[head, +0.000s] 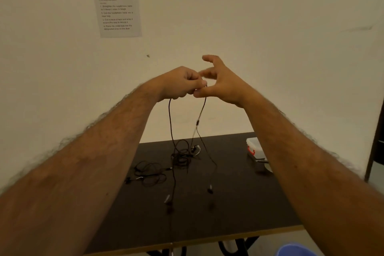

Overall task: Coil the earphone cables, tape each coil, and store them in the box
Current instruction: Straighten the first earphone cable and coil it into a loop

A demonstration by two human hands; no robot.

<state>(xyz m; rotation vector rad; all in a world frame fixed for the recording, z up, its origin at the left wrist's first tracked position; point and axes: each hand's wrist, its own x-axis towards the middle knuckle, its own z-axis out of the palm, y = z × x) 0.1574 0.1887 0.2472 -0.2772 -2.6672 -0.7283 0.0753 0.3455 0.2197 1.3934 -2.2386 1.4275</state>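
Both arms are raised well above the dark counter [239, 203], so there's plenty of open air under them. The left hand [180, 83] has its grip curled tight around a black earphone cable [170, 122], which dangles in two strands down toward the middle of the counter. The right hand [220, 83] is blurry, fingers spread apart, thumb right by the cable; can't tell if it's really pinching. I count two more cable tangles [151, 172] lying near the counter's far-left part, hard to separate. One clear box [254, 147] with a red latch sits at the far-right edge, half hidden behind the right forearm. A blue bin [295, 250] is cut off at the bottom.
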